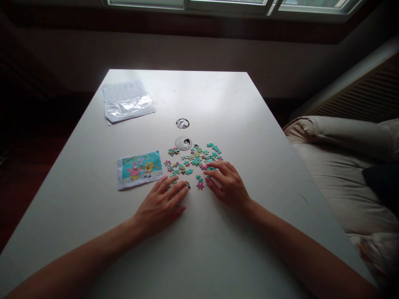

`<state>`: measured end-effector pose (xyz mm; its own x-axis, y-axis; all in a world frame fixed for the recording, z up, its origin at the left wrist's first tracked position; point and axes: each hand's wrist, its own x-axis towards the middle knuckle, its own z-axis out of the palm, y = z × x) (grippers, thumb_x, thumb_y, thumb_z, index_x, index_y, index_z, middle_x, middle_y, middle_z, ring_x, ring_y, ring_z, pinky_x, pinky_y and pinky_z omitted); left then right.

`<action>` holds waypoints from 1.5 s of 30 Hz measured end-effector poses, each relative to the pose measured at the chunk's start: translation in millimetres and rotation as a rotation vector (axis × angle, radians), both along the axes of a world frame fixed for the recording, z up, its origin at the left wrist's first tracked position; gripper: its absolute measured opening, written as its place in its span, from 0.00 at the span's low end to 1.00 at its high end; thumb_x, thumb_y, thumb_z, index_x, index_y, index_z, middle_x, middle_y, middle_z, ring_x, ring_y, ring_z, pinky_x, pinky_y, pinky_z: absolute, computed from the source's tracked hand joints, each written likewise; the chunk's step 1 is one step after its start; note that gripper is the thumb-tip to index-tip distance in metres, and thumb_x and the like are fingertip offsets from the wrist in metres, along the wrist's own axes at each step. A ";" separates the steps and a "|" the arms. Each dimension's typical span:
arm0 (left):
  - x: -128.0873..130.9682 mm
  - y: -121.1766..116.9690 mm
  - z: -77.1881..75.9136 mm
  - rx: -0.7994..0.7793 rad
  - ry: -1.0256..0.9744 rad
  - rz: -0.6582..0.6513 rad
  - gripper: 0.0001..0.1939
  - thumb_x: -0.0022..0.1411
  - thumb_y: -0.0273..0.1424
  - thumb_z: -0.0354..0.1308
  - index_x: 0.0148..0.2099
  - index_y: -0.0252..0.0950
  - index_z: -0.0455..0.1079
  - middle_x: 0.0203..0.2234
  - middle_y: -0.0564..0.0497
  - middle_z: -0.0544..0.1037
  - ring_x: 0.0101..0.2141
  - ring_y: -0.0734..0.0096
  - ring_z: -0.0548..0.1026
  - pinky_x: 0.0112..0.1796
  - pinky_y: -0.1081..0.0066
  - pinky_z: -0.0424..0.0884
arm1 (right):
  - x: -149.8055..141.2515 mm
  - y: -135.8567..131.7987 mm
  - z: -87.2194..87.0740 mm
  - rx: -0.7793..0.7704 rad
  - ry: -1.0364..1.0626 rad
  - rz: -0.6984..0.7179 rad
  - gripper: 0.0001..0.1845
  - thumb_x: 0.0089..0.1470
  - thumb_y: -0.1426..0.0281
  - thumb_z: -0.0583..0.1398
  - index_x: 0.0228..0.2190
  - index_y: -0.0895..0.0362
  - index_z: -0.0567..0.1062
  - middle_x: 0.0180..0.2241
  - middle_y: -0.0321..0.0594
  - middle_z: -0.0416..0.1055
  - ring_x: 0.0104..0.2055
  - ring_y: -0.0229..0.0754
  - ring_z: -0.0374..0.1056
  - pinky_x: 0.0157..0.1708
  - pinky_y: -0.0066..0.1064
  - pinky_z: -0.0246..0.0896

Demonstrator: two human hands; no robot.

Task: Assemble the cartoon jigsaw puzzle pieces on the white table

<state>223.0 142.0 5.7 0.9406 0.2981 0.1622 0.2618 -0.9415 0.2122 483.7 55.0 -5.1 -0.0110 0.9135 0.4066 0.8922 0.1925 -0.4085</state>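
Note:
Many small jigsaw puzzle pieces [197,160], mostly teal with some pink and yellow, lie scattered mid-table. My left hand [162,203] rests palm down at their near left side, fingers spread, partly covering a few pieces. On the right, my right hand [227,182] is open, its bent fingers over pieces at the heap's right edge. A pink puzzle piece [200,185] lies close to its thumb. Left of the pieces is a picture sheet [140,170] with pink and yellow cartoon figures on teal, just beyond my left fingertips.
Papers under clear plastic [128,101] lie at the far left of the white table [199,93]. Two round inserts, a small disc [182,123] and a larger ring [181,143], sit in the tabletop behind the pieces. A cushioned light seat [330,166] stands along the right edge.

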 end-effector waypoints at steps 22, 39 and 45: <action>-0.3 -0.4 -3.1 -0.016 -0.043 -0.034 0.21 0.69 0.33 0.54 0.62 0.37 0.67 0.61 0.43 0.70 0.63 0.50 0.63 0.63 0.46 0.61 | 6.6 7.3 -2.6 -0.091 -0.089 -0.243 0.10 0.58 0.64 0.65 0.42 0.53 0.76 0.40 0.44 0.68 0.45 0.52 0.62 0.47 0.45 0.60; -0.7 -0.5 -3.5 -0.001 -0.019 -0.038 0.21 0.70 0.32 0.53 0.63 0.35 0.66 0.62 0.44 0.69 0.63 0.50 0.62 0.63 0.46 0.60 | 11.1 4.9 -0.3 -0.026 -0.033 -0.036 0.07 0.62 0.68 0.61 0.42 0.51 0.78 0.44 0.42 0.70 0.48 0.48 0.63 0.50 0.42 0.62; -1.6 0.0 -3.7 -0.001 0.007 -0.039 0.22 0.71 0.33 0.52 0.64 0.36 0.66 0.63 0.44 0.68 0.64 0.49 0.61 0.64 0.47 0.59 | 35.2 1.8 4.2 -0.096 -0.019 -0.188 0.06 0.60 0.66 0.63 0.39 0.53 0.76 0.41 0.43 0.70 0.46 0.49 0.65 0.49 0.42 0.62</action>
